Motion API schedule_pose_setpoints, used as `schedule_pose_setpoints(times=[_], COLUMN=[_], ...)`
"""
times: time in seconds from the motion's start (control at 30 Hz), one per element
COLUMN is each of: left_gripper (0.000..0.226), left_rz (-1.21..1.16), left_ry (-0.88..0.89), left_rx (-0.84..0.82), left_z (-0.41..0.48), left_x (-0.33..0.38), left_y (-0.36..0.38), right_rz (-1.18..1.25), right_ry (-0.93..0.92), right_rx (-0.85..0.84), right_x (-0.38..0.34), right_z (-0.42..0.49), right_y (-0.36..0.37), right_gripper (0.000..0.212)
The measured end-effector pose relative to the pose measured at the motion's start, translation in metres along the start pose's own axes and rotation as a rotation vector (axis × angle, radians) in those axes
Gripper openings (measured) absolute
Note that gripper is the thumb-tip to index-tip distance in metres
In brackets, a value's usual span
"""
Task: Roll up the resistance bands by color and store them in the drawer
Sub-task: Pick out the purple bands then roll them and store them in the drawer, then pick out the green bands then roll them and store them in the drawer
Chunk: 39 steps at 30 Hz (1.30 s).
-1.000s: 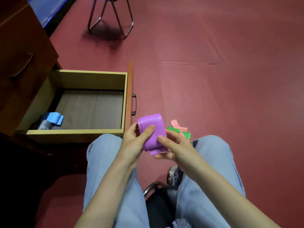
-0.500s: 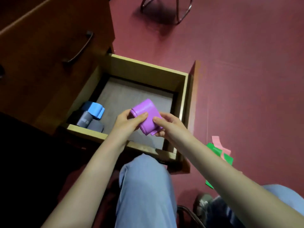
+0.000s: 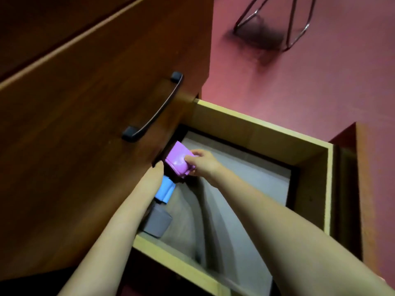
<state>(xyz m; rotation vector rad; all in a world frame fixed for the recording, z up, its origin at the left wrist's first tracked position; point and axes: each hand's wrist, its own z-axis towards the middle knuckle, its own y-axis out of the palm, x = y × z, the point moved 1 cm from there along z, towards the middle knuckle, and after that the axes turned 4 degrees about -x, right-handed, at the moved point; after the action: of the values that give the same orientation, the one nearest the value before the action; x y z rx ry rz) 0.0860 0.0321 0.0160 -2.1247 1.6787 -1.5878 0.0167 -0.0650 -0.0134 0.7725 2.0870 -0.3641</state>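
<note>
Both of your bare arms reach down into the open pale-wood drawer (image 3: 252, 130), which stands pulled out from the dark brown wooden cabinet (image 3: 85, 103). Your right hand (image 3: 202, 163) pinches the rolled purple rubber resistance band (image 3: 177, 160), thumb on its upper face and fingers curled under its near edge, and holds it at the drawer's far left corner, close under the closed cabinet drawer front with the dark curved metal handle (image 3: 152, 107). Whether the purple roll already touches the drawer floor cannot be told.

Your left hand (image 3: 158, 167) lies along the drawer's left wall just beside the purple roll; only a fingertip and the wrist show clearly, so how far its fingers are spread cannot be told, nor whether it touches the roll.

Two more rolls sit against the same left wall, nearer to you: a light blue rolled band (image 3: 165, 190) just beside your left forearm, and then a grey rolled band (image 3: 158, 223) in the near left corner.

Beyond the drawer lies a dark red floor (image 3: 299, 92), with the thin metal legs of a chair (image 3: 295, 24) at the top.
</note>
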Motion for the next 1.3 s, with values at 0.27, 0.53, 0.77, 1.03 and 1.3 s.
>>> schedule_pose_setpoints(times=[0.27,0.53,0.77,1.03,1.3], left_gripper=[0.048,0.043,0.049,0.028,0.021], left_rz=[0.365,0.719,0.715,0.065,-0.004], left_ry=[0.182,0.126,0.444,0.806,0.725], left_rx=[-0.033,-0.015,0.013,-0.343,-0.699], left_z=[-0.009,-0.019,-0.086,-0.249,-0.325], left_x=[-0.028,-0.017,0.041,0.095,0.101], left_y=[0.012,0.011,0.029,0.121,0.236], right_rz=[-0.131,-0.23,-0.157,0.408,0.585], right_ry=[-0.008,-0.028,-0.014,-0.177,-0.001], right_rx=[-0.093,-0.047,-0.039,0.128,0.578], right_x=[0.003,0.008,-0.002,0.038,0.154], right_z=[0.037,0.026,-0.094,-0.323,-0.43], right_y=[0.015,0.024,-0.045,-0.151,-0.252], right_gripper=[0.024,0.042,0.033,0.024,0.023])
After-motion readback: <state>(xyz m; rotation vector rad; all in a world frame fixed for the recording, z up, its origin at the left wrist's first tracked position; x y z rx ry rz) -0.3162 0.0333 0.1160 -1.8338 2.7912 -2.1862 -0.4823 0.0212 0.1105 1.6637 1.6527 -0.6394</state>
